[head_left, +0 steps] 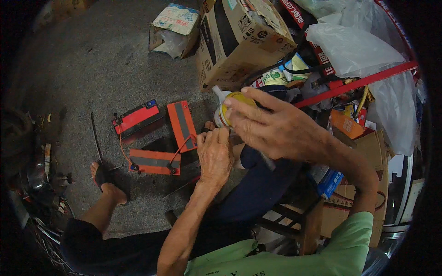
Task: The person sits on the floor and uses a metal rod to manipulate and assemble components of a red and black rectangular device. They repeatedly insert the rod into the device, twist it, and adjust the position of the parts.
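Note:
My right hand (271, 126) is curled over a round yellow-and-white thing (239, 99), its fingertips on the rim. A pale, translucent strip (218, 93) sticks out beside that round thing, whose exact kind I cannot make out. Just to the left and lower, my left hand (215, 154) has its fingers bent together; whatever they pinch is hidden. Close by it stands an orange-and-grey battery (183, 125). A second orange-and-grey battery (154, 162) and a red-and-black battery (140, 117) lie further left on the floor, with thin red wires joined to their terminals.
A large cardboard box (244, 43) and a small open carton (174, 30) stand ahead. Plastic bags (354, 48), a red bar (359, 83) and mixed packaging crowd the right. A wooden stool (309, 225) is beside my leg; cables and clutter (48, 184) line the left.

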Action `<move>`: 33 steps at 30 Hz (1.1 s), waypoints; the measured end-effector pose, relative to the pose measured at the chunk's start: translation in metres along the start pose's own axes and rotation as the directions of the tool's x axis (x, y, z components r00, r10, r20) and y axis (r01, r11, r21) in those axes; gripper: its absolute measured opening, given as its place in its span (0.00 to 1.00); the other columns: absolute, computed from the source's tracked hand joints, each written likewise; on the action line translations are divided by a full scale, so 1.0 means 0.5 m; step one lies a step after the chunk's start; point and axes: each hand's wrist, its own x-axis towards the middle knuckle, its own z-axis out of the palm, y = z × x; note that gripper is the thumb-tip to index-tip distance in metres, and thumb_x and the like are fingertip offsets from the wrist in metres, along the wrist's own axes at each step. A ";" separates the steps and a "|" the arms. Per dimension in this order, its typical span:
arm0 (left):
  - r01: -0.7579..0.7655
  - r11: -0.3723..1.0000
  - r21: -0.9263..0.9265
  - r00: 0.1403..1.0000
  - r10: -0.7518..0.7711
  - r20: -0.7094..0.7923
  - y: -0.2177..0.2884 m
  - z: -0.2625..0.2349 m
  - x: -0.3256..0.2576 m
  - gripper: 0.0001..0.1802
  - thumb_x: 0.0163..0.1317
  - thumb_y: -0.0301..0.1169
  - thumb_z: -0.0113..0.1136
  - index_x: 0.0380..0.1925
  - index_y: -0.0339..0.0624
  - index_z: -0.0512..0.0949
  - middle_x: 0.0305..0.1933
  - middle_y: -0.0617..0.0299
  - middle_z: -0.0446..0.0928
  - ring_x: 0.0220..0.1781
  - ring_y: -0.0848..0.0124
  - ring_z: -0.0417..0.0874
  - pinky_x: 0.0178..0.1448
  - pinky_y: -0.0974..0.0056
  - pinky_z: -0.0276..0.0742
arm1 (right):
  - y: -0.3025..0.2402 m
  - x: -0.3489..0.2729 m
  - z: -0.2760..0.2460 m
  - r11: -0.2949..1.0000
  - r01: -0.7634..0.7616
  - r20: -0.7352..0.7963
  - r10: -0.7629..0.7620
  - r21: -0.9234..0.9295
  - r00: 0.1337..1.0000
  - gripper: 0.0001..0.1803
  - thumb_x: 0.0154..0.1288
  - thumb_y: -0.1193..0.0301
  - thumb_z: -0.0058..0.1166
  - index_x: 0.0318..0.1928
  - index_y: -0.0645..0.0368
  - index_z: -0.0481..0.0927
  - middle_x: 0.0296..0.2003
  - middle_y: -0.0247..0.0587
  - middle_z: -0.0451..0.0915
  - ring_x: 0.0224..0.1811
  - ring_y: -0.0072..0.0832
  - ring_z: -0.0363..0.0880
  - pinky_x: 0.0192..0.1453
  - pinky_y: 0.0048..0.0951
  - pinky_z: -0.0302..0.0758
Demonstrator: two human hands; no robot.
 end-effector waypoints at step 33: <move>0.017 0.999 -0.048 1.000 -0.017 -0.003 -0.028 0.020 -0.008 0.14 0.54 0.19 0.57 0.42 0.38 0.74 0.36 0.47 0.77 0.40 0.45 0.78 0.51 0.46 0.66 | -0.030 -0.029 0.000 0.584 -0.595 0.270 0.550 0.552 0.790 0.12 0.57 0.66 0.64 0.37 0.61 0.82 0.31 0.47 0.84 0.34 0.45 0.84 0.43 0.42 0.79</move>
